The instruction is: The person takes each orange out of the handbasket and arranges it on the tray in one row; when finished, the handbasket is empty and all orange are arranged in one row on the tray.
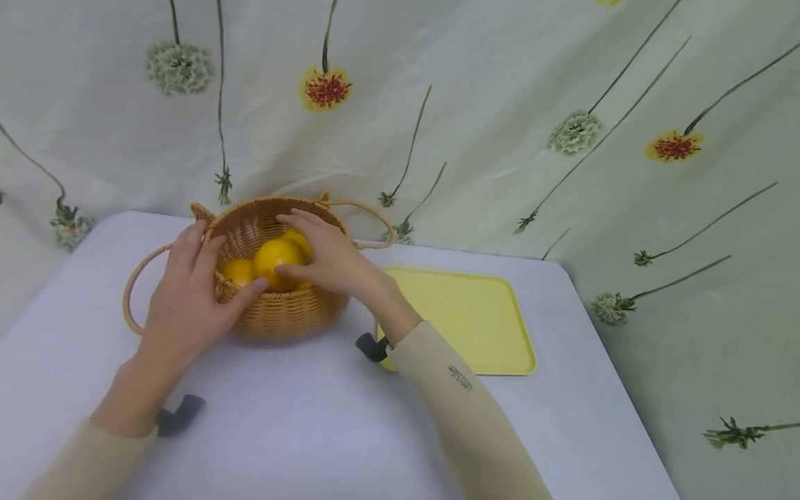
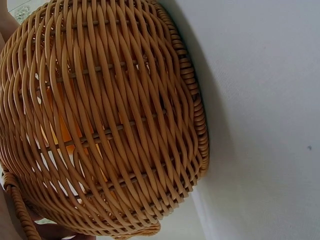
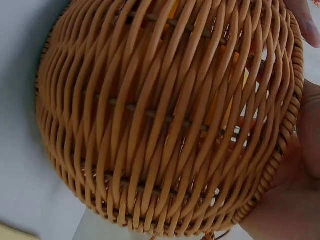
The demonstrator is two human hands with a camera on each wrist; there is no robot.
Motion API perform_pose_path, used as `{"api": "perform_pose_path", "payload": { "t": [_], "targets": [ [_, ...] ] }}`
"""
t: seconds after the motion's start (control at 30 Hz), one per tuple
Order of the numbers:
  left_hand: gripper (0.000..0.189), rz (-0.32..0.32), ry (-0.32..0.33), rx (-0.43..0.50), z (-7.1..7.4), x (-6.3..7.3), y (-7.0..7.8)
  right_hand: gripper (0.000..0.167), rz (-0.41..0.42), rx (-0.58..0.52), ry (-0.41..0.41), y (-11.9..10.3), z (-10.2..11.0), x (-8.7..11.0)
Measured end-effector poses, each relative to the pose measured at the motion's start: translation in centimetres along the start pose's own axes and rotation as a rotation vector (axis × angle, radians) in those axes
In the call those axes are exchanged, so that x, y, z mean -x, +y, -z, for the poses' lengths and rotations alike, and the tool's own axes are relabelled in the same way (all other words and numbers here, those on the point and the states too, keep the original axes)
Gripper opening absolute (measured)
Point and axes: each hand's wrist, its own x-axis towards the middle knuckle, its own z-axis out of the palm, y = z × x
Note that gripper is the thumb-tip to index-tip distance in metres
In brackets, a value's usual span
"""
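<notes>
A round wicker basket (image 1: 284, 316) with several oranges inside stands on the table. The largest visible orange (image 1: 275, 260) lies on top of the others. My left hand (image 1: 190, 292) rests at the basket's left rim, its fingers spread along the side and its thumb reaching over the front rim. Over the right side of the opening is my right hand (image 1: 331, 257), with fingers extended above the fruit and thumb overlapping the top orange. Both wrist views are filled by the basket's woven wall (image 2: 100, 110), with orange colour showing through its gaps.
To the right of the basket lies a yellow tray (image 1: 462, 319). Looped wicker handles (image 1: 128, 298) stick out on both sides of the basket. A flower-printed cloth (image 1: 469, 125) hangs behind the white table (image 1: 300, 430). Dark mounts (image 1: 181, 415) sit at both wrists.
</notes>
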Motion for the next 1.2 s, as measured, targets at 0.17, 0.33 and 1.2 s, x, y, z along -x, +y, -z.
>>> {"api": "perform_pose_path", "payload": {
  "t": [0.17,0.33,1.2],
  "targets": [
    [0.089,-0.018,0.029,0.026,-0.1,0.0,0.1,0.083,-0.002,0.035,-0.052,-0.5,-0.4,-1.3],
    [0.089,-0.028,0.042,0.036,-0.2,0.1,0.1,0.087,-0.038,0.067,-0.094,-0.8,-0.8,-1.8],
    [0.093,0.049,-0.030,-0.037,-0.1,0.1,0.1,0.089,-0.099,0.092,0.002,-1.0,0.0,-1.9]
  ]
}}
